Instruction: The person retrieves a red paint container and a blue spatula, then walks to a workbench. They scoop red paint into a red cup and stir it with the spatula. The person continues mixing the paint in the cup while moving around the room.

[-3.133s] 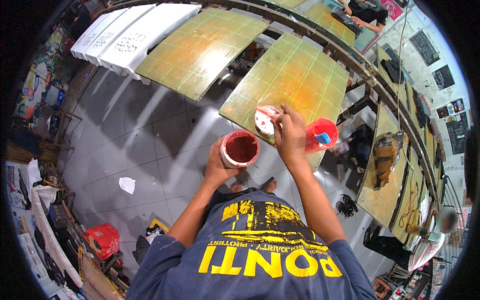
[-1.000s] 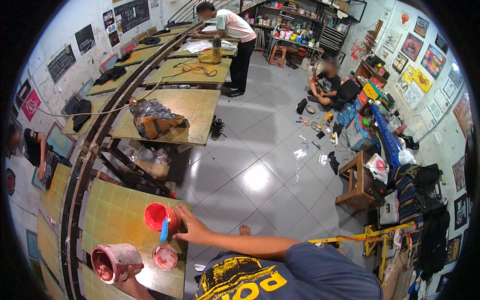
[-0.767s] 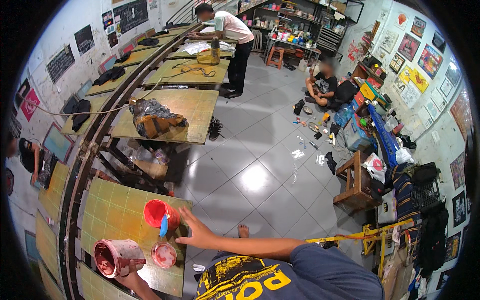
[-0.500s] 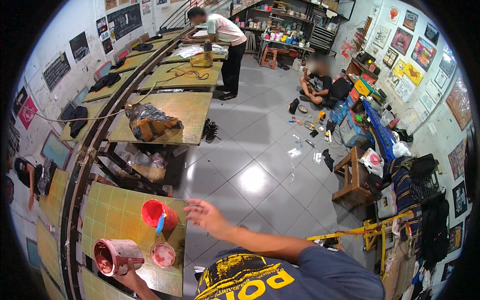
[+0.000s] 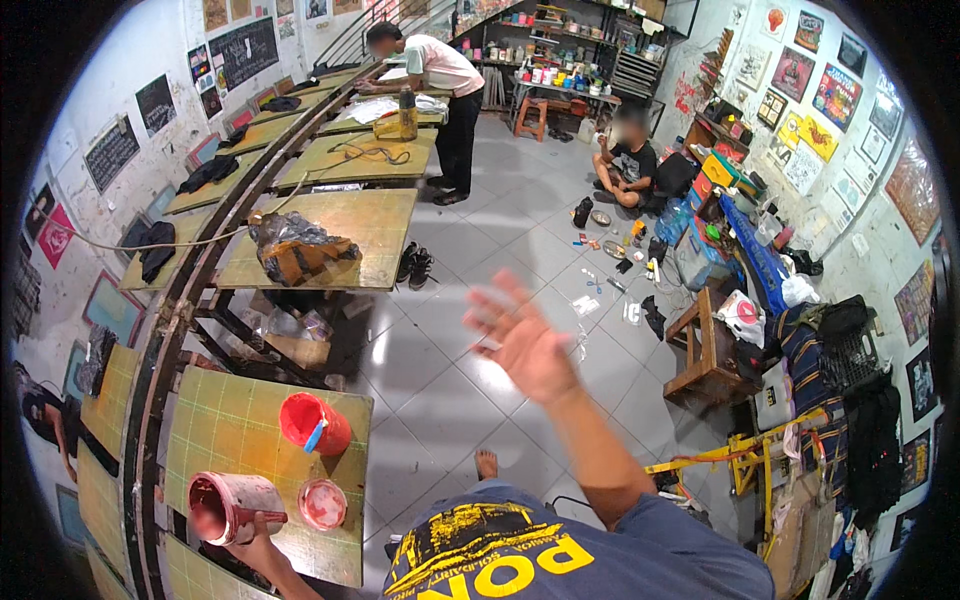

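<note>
My left hand grips a paint tub with red-smeared walls, tipped on its side so its mouth points left; red paint coats the inside. Raised over the floor to the right of the table, my right hand is empty with its fingers spread. A bright red bucket stands on the near table board, and a blue strip-like tool leans at its rim. Between tub and bucket, near the board's right edge, lies a round paint-smeared lid.
A row of boards runs away on the left along a dark metal rail; one bears a tape-patched plastic bundle. One person bends over a far board, another sits on the floor at right. A wooden stool and yellow frame stand right.
My right hand has swung up and to the right, away from the red bucket, fingers spreading. The tub stays in my left hand, hardly moved. At the far left, a person has shifted.
</note>
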`<action>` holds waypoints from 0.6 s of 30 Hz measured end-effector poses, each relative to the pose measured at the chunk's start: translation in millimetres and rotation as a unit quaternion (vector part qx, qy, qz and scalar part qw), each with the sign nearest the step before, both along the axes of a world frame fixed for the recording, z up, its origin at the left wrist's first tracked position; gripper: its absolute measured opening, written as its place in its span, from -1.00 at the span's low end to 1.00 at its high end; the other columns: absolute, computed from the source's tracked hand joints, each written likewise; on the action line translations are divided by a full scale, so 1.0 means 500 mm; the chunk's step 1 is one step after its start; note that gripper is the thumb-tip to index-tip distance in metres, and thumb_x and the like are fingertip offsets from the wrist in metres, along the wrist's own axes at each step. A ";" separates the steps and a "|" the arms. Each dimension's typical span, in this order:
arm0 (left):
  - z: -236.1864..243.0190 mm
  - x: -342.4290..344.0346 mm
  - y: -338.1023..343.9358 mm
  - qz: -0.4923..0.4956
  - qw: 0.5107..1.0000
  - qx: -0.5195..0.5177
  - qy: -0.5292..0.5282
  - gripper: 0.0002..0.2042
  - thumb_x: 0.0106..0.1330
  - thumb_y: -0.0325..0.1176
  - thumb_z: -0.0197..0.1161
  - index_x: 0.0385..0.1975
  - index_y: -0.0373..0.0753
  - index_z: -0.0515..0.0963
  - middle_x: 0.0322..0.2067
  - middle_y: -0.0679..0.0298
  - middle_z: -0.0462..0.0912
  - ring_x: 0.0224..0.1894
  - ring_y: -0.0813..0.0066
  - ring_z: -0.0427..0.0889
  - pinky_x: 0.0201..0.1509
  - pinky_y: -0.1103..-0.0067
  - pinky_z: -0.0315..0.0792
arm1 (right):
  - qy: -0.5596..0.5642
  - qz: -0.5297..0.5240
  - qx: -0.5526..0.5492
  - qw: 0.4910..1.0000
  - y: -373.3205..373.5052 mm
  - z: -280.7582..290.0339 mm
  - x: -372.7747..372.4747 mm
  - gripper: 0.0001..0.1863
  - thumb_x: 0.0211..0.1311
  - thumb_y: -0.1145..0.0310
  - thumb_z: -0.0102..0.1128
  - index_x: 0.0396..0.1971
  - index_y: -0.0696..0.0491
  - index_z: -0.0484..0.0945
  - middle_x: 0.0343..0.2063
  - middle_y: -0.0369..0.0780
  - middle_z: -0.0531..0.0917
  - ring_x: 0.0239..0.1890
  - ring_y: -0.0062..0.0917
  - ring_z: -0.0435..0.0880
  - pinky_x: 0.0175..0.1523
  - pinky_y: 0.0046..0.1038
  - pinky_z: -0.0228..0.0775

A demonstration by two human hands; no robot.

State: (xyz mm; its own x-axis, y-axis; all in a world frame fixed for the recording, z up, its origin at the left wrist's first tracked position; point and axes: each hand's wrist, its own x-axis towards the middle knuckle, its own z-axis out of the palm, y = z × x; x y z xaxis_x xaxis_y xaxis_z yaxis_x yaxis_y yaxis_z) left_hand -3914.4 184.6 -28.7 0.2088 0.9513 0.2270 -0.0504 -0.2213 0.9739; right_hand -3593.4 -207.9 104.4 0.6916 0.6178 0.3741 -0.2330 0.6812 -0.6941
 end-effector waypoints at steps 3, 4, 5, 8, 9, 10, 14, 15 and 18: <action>-0.008 0.006 -0.003 -0.009 1.000 0.006 -0.007 -0.21 0.09 -0.71 0.38 0.36 -0.23 0.21 0.27 0.14 0.37 0.23 0.25 0.43 0.32 0.32 0.37 | -0.018 -0.110 -0.268 0.957 0.105 -0.187 -0.050 -0.02 0.18 0.07 0.40 0.47 0.07 0.03 0.37 -0.12 0.31 0.34 -0.32 0.37 0.38 -0.25 0.23; -0.008 0.006 -0.006 -0.008 1.000 0.006 -0.004 -0.21 0.09 -0.72 0.37 0.36 -0.23 0.20 0.27 0.14 0.37 0.23 0.25 0.43 0.32 0.32 0.37 | -0.037 -0.133 -0.313 0.940 0.147 -0.243 -0.081 -0.01 0.17 0.07 0.42 0.47 0.06 0.03 0.39 -0.10 0.28 0.35 -0.32 0.36 0.37 -0.29 0.25; -0.010 0.002 -0.009 -0.003 1.000 0.007 -0.002 -0.21 0.09 -0.72 0.37 0.37 -0.22 0.20 0.28 0.14 0.37 0.23 0.24 0.42 0.33 0.32 0.37 | -0.072 -0.113 -0.350 0.927 0.182 -0.262 -0.112 0.00 0.17 0.04 0.40 0.47 0.08 0.01 0.41 -0.07 0.22 0.39 -0.25 0.30 0.41 -0.25 0.18; -0.011 -0.005 -0.019 0.007 1.000 0.012 0.002 -0.20 0.09 -0.73 0.36 0.37 -0.22 0.19 0.28 0.14 0.36 0.24 0.24 0.42 0.33 0.31 0.36 | -0.178 -0.087 -0.400 0.895 0.267 -0.328 -0.160 0.06 0.17 -0.06 0.37 0.48 0.10 -0.04 0.45 0.05 0.07 0.47 -0.09 0.10 0.47 -0.18 0.03; -0.013 -0.011 -0.021 0.014 1.000 0.014 0.003 -0.20 0.09 -0.73 0.35 0.37 -0.22 0.19 0.28 0.14 0.36 0.24 0.24 0.42 0.34 0.31 0.36 | -0.211 -0.079 -0.406 0.885 0.291 -0.348 -0.169 0.08 0.16 -0.10 0.36 0.48 0.10 -0.06 0.46 0.09 0.03 0.49 -0.04 0.04 0.49 -0.17 -0.02; -0.010 -0.014 -0.030 0.019 1.000 0.019 0.006 -0.20 0.09 -0.73 0.35 0.38 -0.21 0.18 0.28 0.14 0.36 0.24 0.23 0.42 0.34 0.31 0.36 | -0.225 -0.086 -0.414 0.878 0.307 -0.347 -0.178 0.10 0.15 -0.13 0.35 0.49 0.09 -0.09 0.45 0.13 0.00 0.50 -0.01 0.00 0.50 -0.15 -0.05; 0.007 -0.024 -0.057 -0.003 1.000 -0.017 -0.003 -0.19 0.07 -0.76 0.34 0.38 -0.20 0.19 0.30 0.14 0.34 0.27 0.23 0.40 0.37 0.31 0.34 | -0.242 -0.089 -0.446 0.857 0.347 -0.338 -0.205 0.17 0.11 -0.18 0.35 0.51 0.03 -0.20 0.44 0.24 -0.10 0.50 0.06 -0.09 0.51 -0.12 -0.11; 0.001 -0.027 -0.056 -0.006 1.000 -0.010 -0.003 -0.19 0.07 -0.76 0.34 0.38 -0.20 0.19 0.30 0.14 0.34 0.27 0.23 0.40 0.37 0.31 0.34 | -0.236 -0.084 -0.455 0.854 0.352 -0.336 -0.209 0.19 0.11 -0.18 0.35 0.51 0.02 -0.23 0.44 0.25 -0.13 0.50 0.07 -0.10 0.51 -0.12 -0.11; -0.006 -0.026 -0.059 -0.006 1.000 -0.013 -0.002 -0.19 0.07 -0.76 0.35 0.37 -0.19 0.20 0.29 0.15 0.36 0.27 0.25 0.40 0.37 0.32 0.33 | -0.238 -0.090 -0.452 0.855 0.363 -0.334 -0.214 0.21 0.10 -0.18 0.36 0.51 0.02 -0.27 0.45 0.23 -0.14 0.50 0.07 -0.10 0.51 -0.12 -0.12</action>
